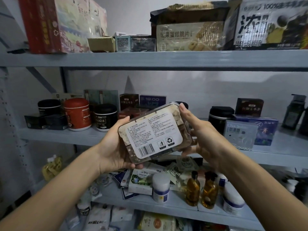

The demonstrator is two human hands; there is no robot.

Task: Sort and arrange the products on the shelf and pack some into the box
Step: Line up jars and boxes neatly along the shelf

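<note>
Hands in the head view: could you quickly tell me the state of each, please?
Left hand: holding the left end of the labelled plastic tray.
Right hand: holding the same tray's right end.

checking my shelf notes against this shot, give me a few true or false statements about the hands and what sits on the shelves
1. The left hand and the right hand both hold the clear tray. True.
2. The tray's white label, with its barcode, faces the camera. True.
3. The red jar stands on the top shelf. False: it stands on the middle shelf, beside a black jar.
4. The two amber bottles lie on their sides. False: they stand upright on the lower shelf.
</note>
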